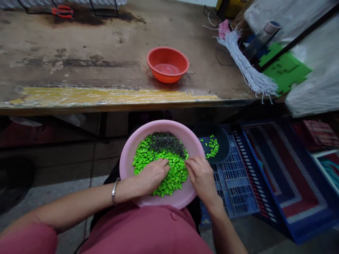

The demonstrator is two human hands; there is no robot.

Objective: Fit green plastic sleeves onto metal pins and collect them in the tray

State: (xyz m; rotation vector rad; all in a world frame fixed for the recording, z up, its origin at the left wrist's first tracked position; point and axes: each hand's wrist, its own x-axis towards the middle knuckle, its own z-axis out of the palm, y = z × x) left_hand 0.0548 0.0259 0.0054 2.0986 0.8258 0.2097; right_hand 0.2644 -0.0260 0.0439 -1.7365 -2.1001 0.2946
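A pink basin [127,155] rests on my lap, holding a heap of small bright green plastic pieces [169,183]. Dark thin metal pieces, like pins or screws [168,143], lie in a pile at its far side. My left hand [155,174] is over the green pieces, fingers curled down and pressed together; what they hold is hidden. At the basin's right side, my right hand [200,176] pinches with thumb and fingertips near the green pieces. Whatever is in that pinch is too small to make out.
An orange bowl [168,65] stands on the wooden workbench [106,46]. Right of the basin, a dark tub [224,151] with some green pieces sits on a blue crate [233,190]. White cords [241,56] hang over the bench edge. Red-handled pliers [63,11] lie at the back left.
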